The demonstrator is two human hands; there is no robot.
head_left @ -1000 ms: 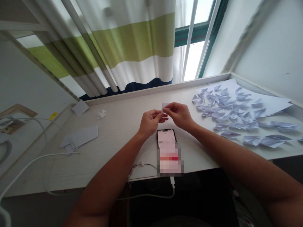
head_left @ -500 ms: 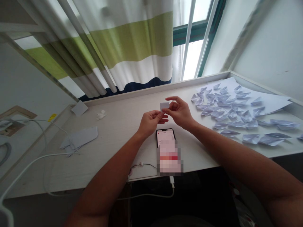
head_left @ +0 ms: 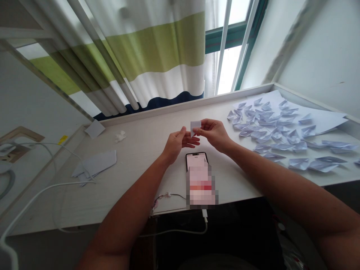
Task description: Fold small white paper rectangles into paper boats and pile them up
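A small folded piece of white paper (head_left: pixel 195 126) is pinched between the thumb and fingers of my right hand (head_left: pixel 214 132), above the desk. One corner of the paper points down toward my left hand (head_left: pixel 176 144). That hand is open beside it, thumb raised and fingers stretched out under the paper's lower edge; whether they touch it I cannot tell. Below both hands lies a phone (head_left: pixel 196 159) with a lit screen, partly blurred out. Many folded paper boats (head_left: pixel 264 125) spread over the right side of the desk.
Large white sheets (head_left: pixel 323 118) lie under some boats. At the left are a stack of paper (head_left: pixel 98 163), a square sheet (head_left: pixel 95 129) and a crumpled scrap (head_left: pixel 120 136). A white cable (head_left: pixel 47 190) loops across the desk's left side. A raised rim (head_left: pixel 168 109) runs along the back.
My left hand has let go of the paper, its thumb lifting away and fingers spreading. My right fingers have closed in behind the paper, which stays in nearly the same place.
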